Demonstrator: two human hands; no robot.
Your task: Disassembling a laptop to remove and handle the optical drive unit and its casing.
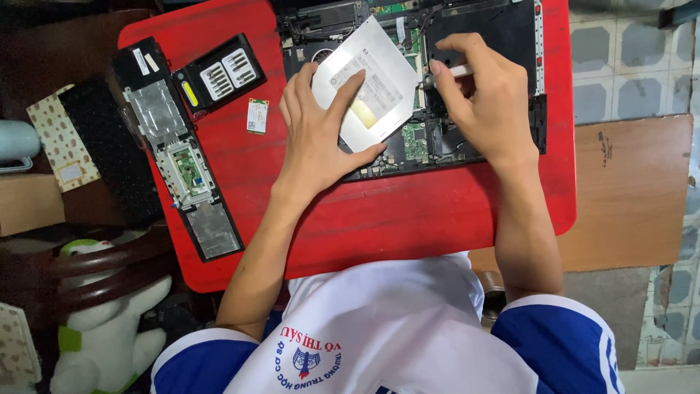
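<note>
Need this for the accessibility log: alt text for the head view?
A person's left hand presses on a silver optical drive over an opened laptop chassis on a red table, while the right hand holds a screwdriver at the drive's edge. A removed palmrest panel and screwdriver bit case lie to the left.

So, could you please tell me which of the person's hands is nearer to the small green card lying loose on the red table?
Left. The left hand rests on the silver drive just right of the small green card; the right hand is farther right, over the opened laptop.
</note>
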